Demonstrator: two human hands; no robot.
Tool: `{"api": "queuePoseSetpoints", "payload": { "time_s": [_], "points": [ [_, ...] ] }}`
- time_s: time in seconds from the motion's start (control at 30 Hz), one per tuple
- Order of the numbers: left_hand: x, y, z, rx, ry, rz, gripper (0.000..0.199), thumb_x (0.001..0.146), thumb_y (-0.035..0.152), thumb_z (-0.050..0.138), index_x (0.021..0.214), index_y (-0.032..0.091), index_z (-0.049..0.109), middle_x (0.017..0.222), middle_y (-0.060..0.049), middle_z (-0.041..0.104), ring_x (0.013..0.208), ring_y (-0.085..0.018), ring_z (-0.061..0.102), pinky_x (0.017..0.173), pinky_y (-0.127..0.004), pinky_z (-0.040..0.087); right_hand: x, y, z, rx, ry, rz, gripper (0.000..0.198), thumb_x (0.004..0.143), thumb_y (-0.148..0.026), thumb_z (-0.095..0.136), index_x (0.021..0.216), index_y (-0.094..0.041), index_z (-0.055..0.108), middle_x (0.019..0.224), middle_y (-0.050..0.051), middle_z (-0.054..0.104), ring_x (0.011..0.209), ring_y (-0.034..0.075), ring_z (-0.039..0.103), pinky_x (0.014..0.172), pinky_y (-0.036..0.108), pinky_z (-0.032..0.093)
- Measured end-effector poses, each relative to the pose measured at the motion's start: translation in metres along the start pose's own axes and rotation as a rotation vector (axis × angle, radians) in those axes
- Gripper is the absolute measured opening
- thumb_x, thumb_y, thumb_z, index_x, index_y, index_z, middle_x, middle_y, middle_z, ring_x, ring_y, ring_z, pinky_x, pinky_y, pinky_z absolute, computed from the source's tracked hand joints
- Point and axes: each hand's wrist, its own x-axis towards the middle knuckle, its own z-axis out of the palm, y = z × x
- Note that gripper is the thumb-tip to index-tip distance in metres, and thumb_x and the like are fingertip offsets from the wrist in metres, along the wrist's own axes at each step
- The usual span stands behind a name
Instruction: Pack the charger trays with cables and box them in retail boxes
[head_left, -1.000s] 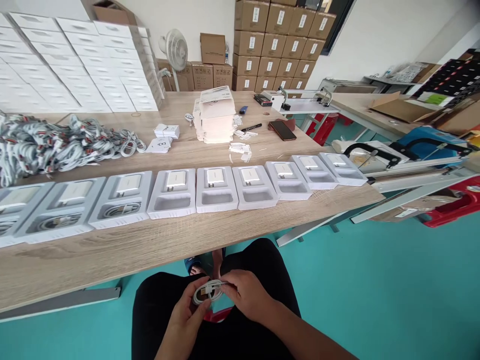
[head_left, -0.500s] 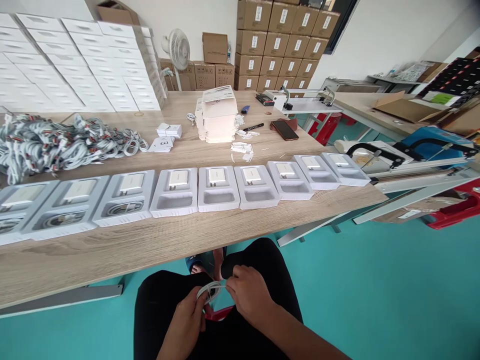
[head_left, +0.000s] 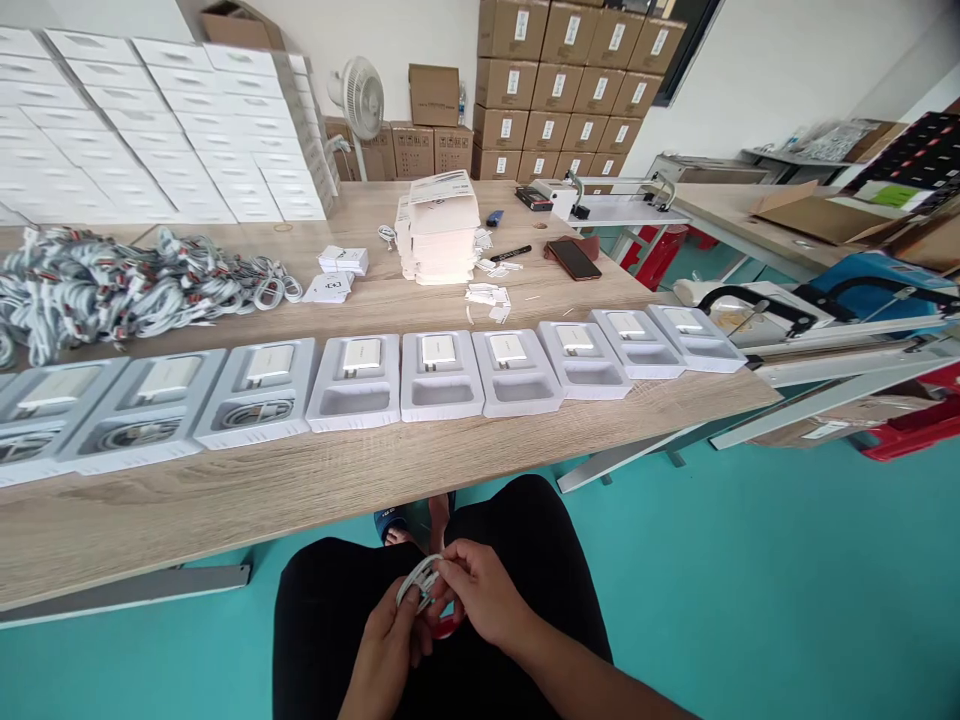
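I find three trays [head_left: 259, 393] loaded with cable, six [head_left: 442, 375] still empty, while my left hand [head_left: 394, 630] and right hand [head_left: 480, 592] pinch a coiled white cable [head_left: 418, 580] in my lap.

Single head-worn view, looking forward and down from seated height; lap close below, wooden table [head_left: 315, 480] just ahead, stacked cartons [head_left: 577, 85] far behind.
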Motion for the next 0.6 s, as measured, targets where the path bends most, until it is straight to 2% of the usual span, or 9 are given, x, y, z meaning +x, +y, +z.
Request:
{"api": "queuePoseSetpoints", "payload": {
  "time_s": [0.1,0.2,0.27,0.33,0.43,0.5,0.6],
  "points": [
    [0.002,-0.004,0.004,-0.138,0.033,-0.021,0.046,0.082,0.061,0.057,0.093,0.017,0.065,0.059,0.002,0.058,0.051,-0.012,0.047,0.046,-0.022,0.031,-0.001,0.003,0.001,0.012,0.008,0.027,0.037,0.084,-0.053,0.059,0.084,-0.015,0.06,0.067,0.0,0.065,0.052,0.014,0.061,0.046,0.022,0.042],
    [0.003,-0.003,0.006,-0.233,-0.009,-0.03,0.042,0.084,0.057,0.058,0.09,0.017,0.064,0.066,0.001,0.061,0.052,-0.01,0.047,0.047,-0.022,0.03,-0.002,0.001,-0.001,-0.172,0.175,-0.157,0.024,0.082,-0.04,0.065,0.081,-0.017,0.068,0.076,0.002,0.063,0.064,0.014,0.059,0.059,0.026,0.049],
    [0.003,-0.001,0.005,-0.284,-0.034,-0.045,0.038,0.085,0.053,0.059,0.094,0.017,0.064,0.065,0.002,0.06,0.051,-0.009,0.045,0.048,-0.022,0.03,-0.003,-0.001,-0.003,-0.217,0.272,-0.287,0.018,0.077,-0.028,0.069,0.094,-0.021,0.071,0.094,0.004,0.062,0.077,0.016,0.06,0.067,0.028,0.051],
    [0.002,-0.001,0.005,-0.335,-0.055,-0.052,0.036,0.085,0.05,0.061,0.094,0.016,0.064,0.065,0.001,0.061,0.051,-0.009,0.046,0.048,-0.021,0.03,-0.005,-0.004,-0.004,-0.199,0.247,-0.343,0.028,0.076,-0.022,0.069,0.104,-0.026,0.07,0.107,0.005,0.06,0.085,0.018,0.061,0.07,0.029,0.053],
    [0.002,-0.003,0.004,-0.4,-0.042,-0.072,0.035,0.082,0.05,0.065,0.091,0.016,0.065,0.065,0.0,0.063,0.05,-0.009,0.047,0.047,-0.021,0.031,-0.01,-0.007,-0.004,-0.254,0.153,-0.397,0.019,0.081,-0.022,0.065,0.098,-0.027,0.074,0.102,0.004,0.062,0.087,0.018,0.063,0.078,0.031,0.053],
    [0.001,-0.003,0.004,-0.413,-0.032,-0.084,0.04,0.079,0.054,0.066,0.088,0.015,0.066,0.063,-0.001,0.063,0.047,-0.01,0.048,0.044,-0.022,0.03,-0.014,-0.007,-0.004,-0.298,0.136,-0.447,0.018,0.081,-0.024,0.066,0.096,-0.027,0.075,0.101,0.004,0.063,0.087,0.019,0.063,0.08,0.032,0.052],
    [-0.001,0.011,-0.003,-0.354,-0.046,-0.048,0.049,0.081,0.063,0.058,0.087,0.015,0.067,0.064,-0.004,0.064,0.045,-0.012,0.051,0.041,-0.024,0.031,-0.015,-0.001,-0.007,-0.257,0.122,-0.497,0.032,0.083,-0.032,0.065,0.115,-0.029,0.067,0.115,0.007,0.06,0.089,0.02,0.063,0.076,0.032,0.053]
  ]
}}
